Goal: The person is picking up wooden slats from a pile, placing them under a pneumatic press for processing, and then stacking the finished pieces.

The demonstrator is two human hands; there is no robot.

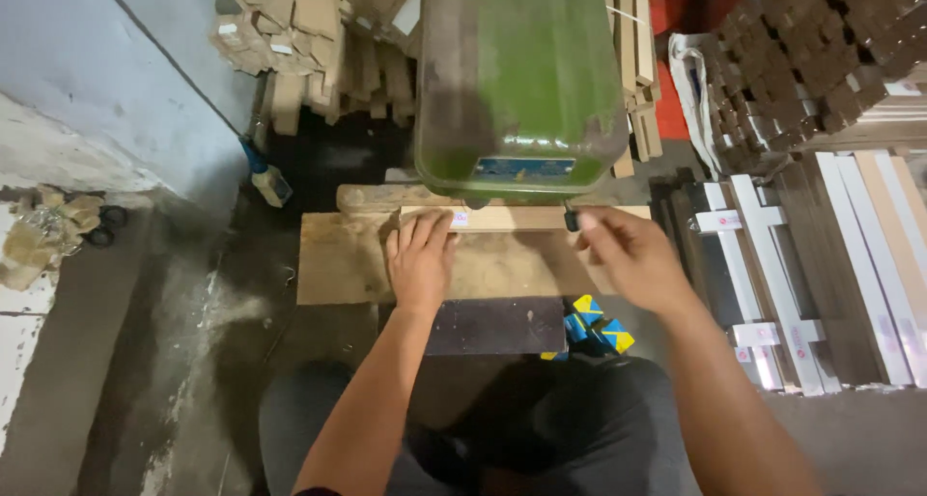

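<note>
The left hand point(421, 256) lies flat and open on a pale wooden strip point(502, 218), its fingers spread over the left part of the strip; the strip lies crosswise on the wooden surface point(338, 264), just under the fingertips and running away to the right of this hand. The right hand point(632, 253) is at the right end of the same strip, its fingers bent around a small dark knob point(572, 220); the picture is blurred there, so I cannot tell if it really grips. Directly beyond both hands stands a green machine point(521, 71); right of the right hand lie white and brown strips point(772, 274); beyond the machine, stacked wood pieces point(299, 32).
</note>
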